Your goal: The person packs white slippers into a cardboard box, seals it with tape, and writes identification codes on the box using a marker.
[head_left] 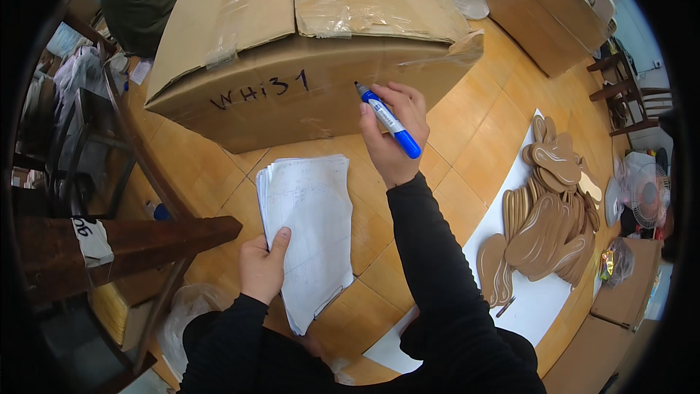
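Because the cardboard box (pixel 332 102) turns its written-on face toward the person, that face serves as the landmark: the blue marker (pixel 391 125) is just in front of it, to the right of the dark handwriting, its tip aimed at the cardboard, though whether it touches cannot be told. The two hands are well apart. The right hand (pixel 388 155) is closed around the marker's barrel, thumb on one side and fingers on the other; the left hand (pixel 261 268) pinches a stack of papers (pixel 315 222) on the person's side of the box, thumb on top, the fingers underneath hidden. The marker should be light and stiff, with smooth plastic that may slip a little, so the barrel behind the tip looks the best place to hold it. The papers look light but floppy and easily creased; their edges sit unevenly, so loose sheets could slide unless the pinch takes the whole thickness along the left edge. The box itself is bulky and probably awkward for one hand, its taped top flaps likely giving under pressure while the near face seems firmer.
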Tool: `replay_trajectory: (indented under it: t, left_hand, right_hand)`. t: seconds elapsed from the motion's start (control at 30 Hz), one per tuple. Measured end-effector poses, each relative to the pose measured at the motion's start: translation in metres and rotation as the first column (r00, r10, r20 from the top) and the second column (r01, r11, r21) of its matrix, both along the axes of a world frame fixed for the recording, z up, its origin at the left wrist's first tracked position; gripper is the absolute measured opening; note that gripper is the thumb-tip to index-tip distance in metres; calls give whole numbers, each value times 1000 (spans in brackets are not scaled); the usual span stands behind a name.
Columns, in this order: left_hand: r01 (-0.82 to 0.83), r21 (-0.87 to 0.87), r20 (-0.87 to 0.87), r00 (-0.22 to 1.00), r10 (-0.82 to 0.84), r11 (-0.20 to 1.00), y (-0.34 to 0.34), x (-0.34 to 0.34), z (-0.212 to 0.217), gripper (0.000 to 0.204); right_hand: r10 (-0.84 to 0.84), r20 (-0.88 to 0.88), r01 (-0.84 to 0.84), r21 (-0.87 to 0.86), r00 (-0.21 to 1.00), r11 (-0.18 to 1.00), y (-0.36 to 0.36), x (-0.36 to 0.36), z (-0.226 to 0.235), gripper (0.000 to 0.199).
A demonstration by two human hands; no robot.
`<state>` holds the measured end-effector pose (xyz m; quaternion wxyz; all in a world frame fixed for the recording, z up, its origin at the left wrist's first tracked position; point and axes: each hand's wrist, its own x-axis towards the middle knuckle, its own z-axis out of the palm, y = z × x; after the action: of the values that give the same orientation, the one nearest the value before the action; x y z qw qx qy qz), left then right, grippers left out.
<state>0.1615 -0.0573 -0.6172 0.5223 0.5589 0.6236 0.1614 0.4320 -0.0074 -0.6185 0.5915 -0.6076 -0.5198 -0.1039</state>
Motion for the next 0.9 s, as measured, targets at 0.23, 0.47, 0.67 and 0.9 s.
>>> replay_trajectory:
  t: [0.23, 0.47, 0.67, 0.9]
  left_hand:
    - [-39, -7, 127, 991, 39, 999, -2, 3, -3, 40]
    - [-19, -34, 70, 997, 21, 999, 0, 8, 0, 39]
    - [-19, -11, 122, 992, 20, 1000, -1, 15, -2, 39]
    - [15, 10, 132, 991, -16, 1000, -1, 20, -5, 42]
  right_hand:
    - [-64, -21, 66, 99, 998, 993, 16, 3, -17, 30]
    - [-48, -4, 48, 45, 999, 998, 12, 7, -26, 30]
    - [-36, -248, 64, 105, 968, 992, 5, 20, -27, 28]
    - [-37, -152, 58, 131, 988, 990, 6, 28, -21, 27]
